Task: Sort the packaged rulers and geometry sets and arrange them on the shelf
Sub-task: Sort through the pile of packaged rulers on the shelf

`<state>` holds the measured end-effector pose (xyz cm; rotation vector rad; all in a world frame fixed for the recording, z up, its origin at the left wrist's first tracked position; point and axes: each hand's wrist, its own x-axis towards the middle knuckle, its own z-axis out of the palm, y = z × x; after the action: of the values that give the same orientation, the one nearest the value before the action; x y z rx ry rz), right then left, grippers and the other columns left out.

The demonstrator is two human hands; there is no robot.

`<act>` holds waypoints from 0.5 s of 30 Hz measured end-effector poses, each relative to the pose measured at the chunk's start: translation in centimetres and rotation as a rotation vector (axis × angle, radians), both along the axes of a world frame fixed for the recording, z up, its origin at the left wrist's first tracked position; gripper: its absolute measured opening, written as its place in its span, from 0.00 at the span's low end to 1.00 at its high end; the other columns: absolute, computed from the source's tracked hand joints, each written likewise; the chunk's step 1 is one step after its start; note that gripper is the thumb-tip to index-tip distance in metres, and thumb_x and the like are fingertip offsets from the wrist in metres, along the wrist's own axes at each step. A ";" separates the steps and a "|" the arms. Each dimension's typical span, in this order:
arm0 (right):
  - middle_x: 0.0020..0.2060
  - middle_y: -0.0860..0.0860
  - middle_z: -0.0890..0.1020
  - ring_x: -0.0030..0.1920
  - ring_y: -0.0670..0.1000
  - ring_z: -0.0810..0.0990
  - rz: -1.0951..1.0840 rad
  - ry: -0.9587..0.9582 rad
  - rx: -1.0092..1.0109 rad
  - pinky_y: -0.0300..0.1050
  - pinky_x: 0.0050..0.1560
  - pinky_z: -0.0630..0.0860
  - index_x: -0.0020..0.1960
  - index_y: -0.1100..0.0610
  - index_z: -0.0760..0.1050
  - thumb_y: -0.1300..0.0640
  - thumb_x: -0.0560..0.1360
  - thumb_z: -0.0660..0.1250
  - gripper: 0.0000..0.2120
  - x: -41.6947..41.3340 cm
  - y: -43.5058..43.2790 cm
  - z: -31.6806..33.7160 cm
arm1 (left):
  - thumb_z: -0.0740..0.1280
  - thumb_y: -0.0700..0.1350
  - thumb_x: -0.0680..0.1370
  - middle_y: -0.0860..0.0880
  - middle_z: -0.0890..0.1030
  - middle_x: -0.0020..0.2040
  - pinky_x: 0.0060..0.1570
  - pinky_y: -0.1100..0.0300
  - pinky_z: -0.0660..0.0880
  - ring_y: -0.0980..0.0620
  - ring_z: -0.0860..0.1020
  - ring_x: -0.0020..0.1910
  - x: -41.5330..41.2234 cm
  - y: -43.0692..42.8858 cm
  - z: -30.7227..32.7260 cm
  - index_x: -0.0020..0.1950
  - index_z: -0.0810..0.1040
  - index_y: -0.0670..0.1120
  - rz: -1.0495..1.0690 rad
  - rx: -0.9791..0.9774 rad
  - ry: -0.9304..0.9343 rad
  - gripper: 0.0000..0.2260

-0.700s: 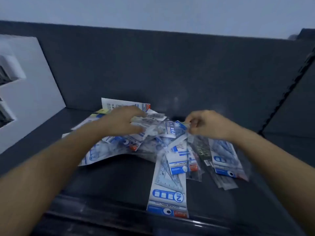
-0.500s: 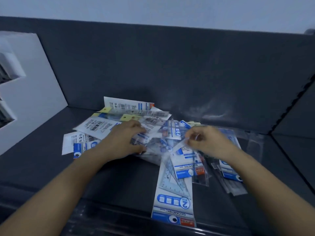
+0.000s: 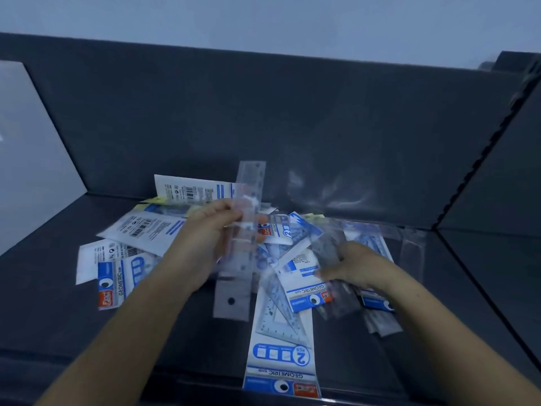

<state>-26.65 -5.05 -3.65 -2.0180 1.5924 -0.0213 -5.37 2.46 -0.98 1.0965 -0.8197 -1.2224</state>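
Probably light, stiff and slippery, the ruler (image 3: 252, 183) sits pinched mid-length in the left hand (image 3: 205, 238); whether the right hand (image 3: 354, 268) grips anything is unclear.

Blue/white geometry packs (image 3: 281, 341) heaped w/ prob. clear rulers (image 3: 234, 288).

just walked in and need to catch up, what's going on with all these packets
A person is sorting a loose pile of packaged rulers and geometry sets on a dark shelf. The left hand pinches a ruler in a clear sleeve and holds it roughly upright above the pile. The right hand is down on the packets at the pile's right side; blur hides whether it grips one. One long geometry set pack sticks out toward the front edge. Nothing looks arranged yet.
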 end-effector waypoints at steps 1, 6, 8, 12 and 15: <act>0.29 0.47 0.73 0.30 0.45 0.71 -0.043 -0.085 -0.007 0.35 0.27 0.64 0.34 0.49 0.64 0.50 0.73 0.69 0.16 -0.3 0.0 0.0 | 0.59 0.34 0.78 0.43 0.85 0.43 0.31 0.56 0.80 0.48 0.82 0.31 -0.4 0.0 -0.2 0.50 0.77 0.39 -0.030 0.011 0.026 0.08; 0.23 0.52 0.77 0.21 0.50 0.74 -0.270 -0.675 -0.029 0.36 0.22 0.69 0.36 0.57 0.73 0.59 0.77 0.63 0.11 -1.3 1.3 1.9 | 0.56 0.29 0.78 0.43 0.84 0.52 0.36 0.58 0.81 0.44 0.84 0.42 -1.3 0.3 -1.3 0.60 0.74 0.39 -0.100 0.031 -0.038 0.15; 0.22 0.51 0.76 0.20 0.48 0.73 -0.270 -0.989 0.049 0.36 0.24 0.69 0.35 0.56 0.72 0.53 0.76 0.64 0.13 -0.2 2.7 3.0 | 0.56 0.29 0.78 0.43 0.84 0.51 0.35 0.58 0.81 0.44 0.84 0.40 -1.8 0.4 -1.4 0.61 0.73 0.39 -0.082 0.034 -0.040 0.14; 0.20 0.52 0.76 0.18 0.46 0.72 -0.077 -1.095 0.075 0.34 0.20 0.66 0.34 0.57 0.68 0.54 0.78 0.60 0.15 2.4 5.0 4.0 | 0.59 0.36 0.80 0.43 0.85 0.43 0.27 0.55 0.79 0.45 0.81 0.29 -2.9 0.9 -1.7 0.61 0.73 0.46 -0.102 0.012 -0.110 0.12; 0.32 0.51 0.81 0.29 0.41 0.77 0.191 -0.933 -0.168 0.35 0.32 0.72 0.40 0.58 0.72 0.56 0.77 0.63 0.08 2.4 4.7 3.8 | 0.61 0.38 0.80 0.46 0.84 0.37 0.24 0.60 0.73 0.47 0.75 0.24 -2.4 1.3 -1.8 0.61 0.71 0.52 -0.152 -0.032 -0.320 0.13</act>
<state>-24.21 -0.31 0.16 -1.8264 0.8138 -0.9050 -7.75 3.80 -2.78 1.2397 -1.1805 -1.1690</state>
